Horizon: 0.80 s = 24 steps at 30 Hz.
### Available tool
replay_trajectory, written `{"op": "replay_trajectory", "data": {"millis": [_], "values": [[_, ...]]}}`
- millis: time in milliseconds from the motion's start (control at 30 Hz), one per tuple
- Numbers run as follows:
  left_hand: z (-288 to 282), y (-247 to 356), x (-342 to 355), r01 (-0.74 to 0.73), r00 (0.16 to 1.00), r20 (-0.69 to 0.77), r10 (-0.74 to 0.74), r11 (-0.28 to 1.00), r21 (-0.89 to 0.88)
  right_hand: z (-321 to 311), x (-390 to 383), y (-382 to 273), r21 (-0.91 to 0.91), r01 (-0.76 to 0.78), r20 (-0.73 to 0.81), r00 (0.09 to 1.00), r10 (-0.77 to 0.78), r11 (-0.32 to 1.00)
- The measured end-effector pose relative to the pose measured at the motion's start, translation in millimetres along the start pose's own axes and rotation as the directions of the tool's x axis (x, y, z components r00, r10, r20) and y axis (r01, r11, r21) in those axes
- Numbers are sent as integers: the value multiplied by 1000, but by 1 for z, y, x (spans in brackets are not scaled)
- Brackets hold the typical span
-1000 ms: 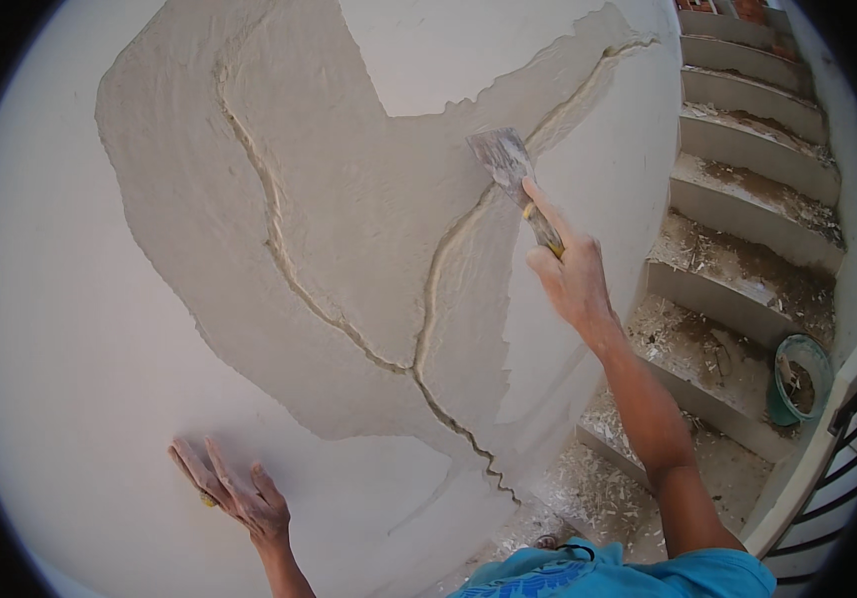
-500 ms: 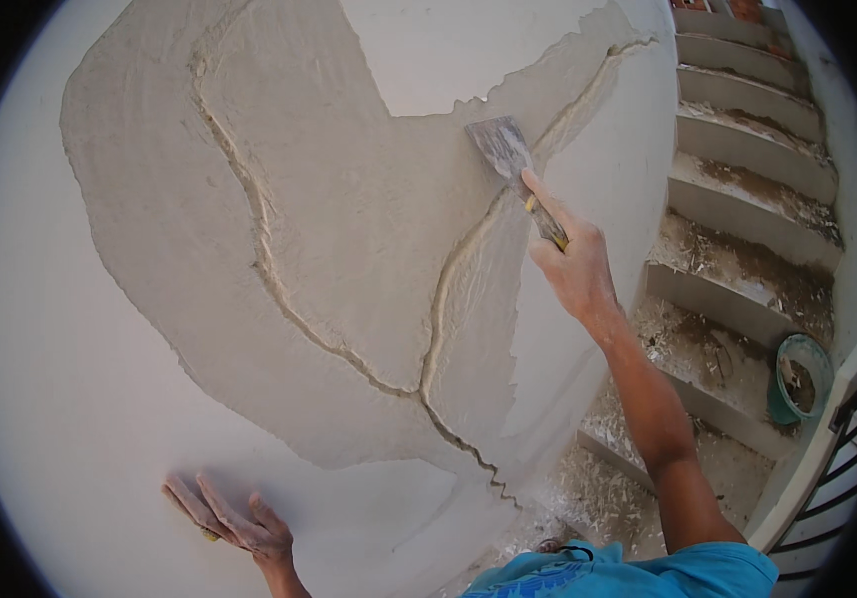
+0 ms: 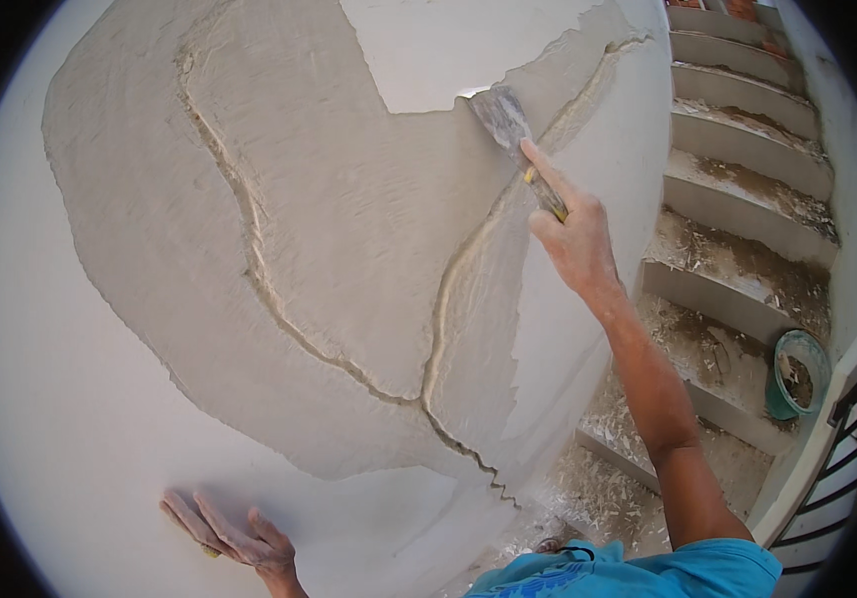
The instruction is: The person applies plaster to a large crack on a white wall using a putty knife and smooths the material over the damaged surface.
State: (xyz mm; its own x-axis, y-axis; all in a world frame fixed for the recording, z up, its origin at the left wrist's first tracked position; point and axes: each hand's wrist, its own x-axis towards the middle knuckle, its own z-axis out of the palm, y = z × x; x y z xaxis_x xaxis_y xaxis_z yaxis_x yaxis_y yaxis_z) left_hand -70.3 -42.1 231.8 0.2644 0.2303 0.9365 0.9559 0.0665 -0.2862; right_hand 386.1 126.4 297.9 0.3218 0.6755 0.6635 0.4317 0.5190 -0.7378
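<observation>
My right hand [image 3: 573, 231] is closed round the handle of a putty knife [image 3: 501, 120], its index finger stretched along the tool. The wide, plaster-smeared blade lies against the wall at the edge between the bare grey plaster patch [image 3: 348, 209] and the remaining white coating [image 3: 428, 50]. Just below the blade runs a deep branching crack [image 3: 440, 309], which joins a second branch lower down and narrows to a zigzag. Dusty fingers of my left hand [image 3: 234, 533] rest stretched out against the white wall at the lower left, holding nothing.
Concrete stairs [image 3: 737, 219] littered with paint flakes and dirt climb along the right side. A green bucket [image 3: 779, 394] with debris inside stands on one step. Beside it is a black metal railing [image 3: 852, 439] on a pale ledge.
The putty knife has slid slightly up the wall, its blade now reaching the lower edge of the white coating. My left hand stays on the wall; the view has shifted slightly.
</observation>
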Motion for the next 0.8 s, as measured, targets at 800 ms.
{"op": "replay_trajectory", "data": {"millis": [800], "values": [[-1,-1,-3,3,1000,0,-3,1000,-16,-14,17,20,20,102,15,995,-102,995]]}}
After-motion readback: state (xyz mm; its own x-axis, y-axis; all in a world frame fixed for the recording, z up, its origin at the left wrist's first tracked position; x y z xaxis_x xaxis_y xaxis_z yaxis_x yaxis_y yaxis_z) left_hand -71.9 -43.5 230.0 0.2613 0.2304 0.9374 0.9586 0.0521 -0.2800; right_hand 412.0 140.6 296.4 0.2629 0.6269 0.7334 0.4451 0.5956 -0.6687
